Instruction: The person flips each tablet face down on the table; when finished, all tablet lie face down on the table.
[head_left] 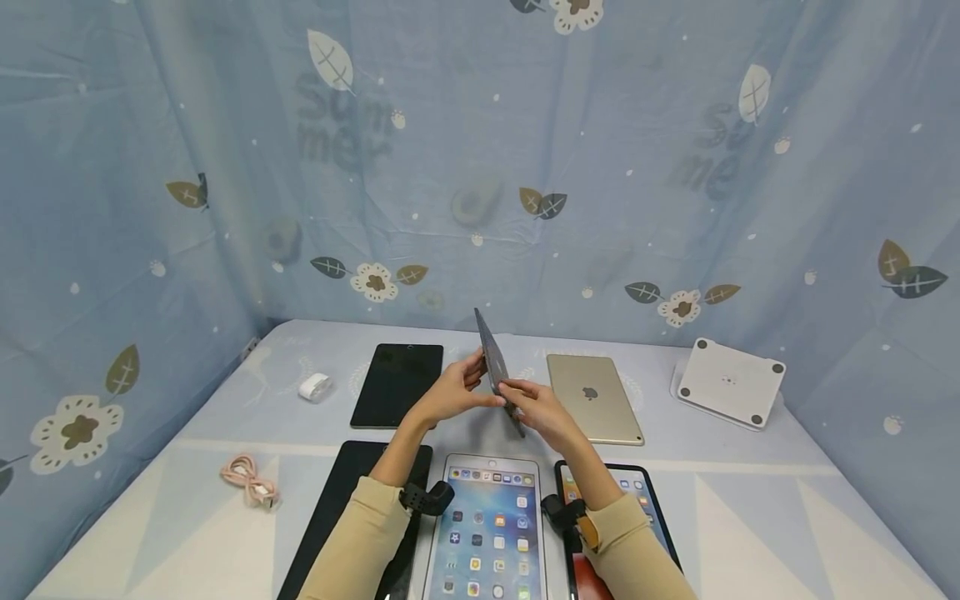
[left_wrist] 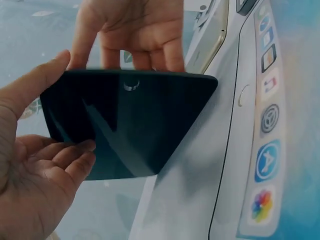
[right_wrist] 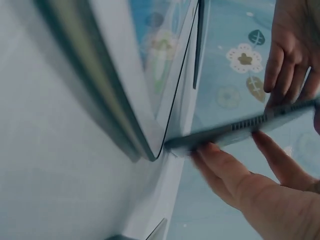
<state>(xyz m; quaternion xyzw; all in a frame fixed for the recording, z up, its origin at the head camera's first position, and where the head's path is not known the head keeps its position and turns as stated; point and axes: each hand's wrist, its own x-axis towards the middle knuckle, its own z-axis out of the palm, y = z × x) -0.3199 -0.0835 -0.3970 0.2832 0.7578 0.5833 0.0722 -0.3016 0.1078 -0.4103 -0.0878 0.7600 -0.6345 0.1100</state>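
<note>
A thin dark grey tablet stands tilted on edge above the middle of the table, held between both hands. My left hand grips its left side; in the left wrist view the thumb lies at the upper edge and the fingers on the black screen. My right hand holds it from the back near the lower end, fingertips against the grey back, as the right wrist view also shows. Below the hands lies a white tablet with its home screen lit.
Around them lie a black tablet, a gold tablet face down, a dark slab under the left forearm and a lit tablet under the right. A white stand, white charger and pink cable sit farther out.
</note>
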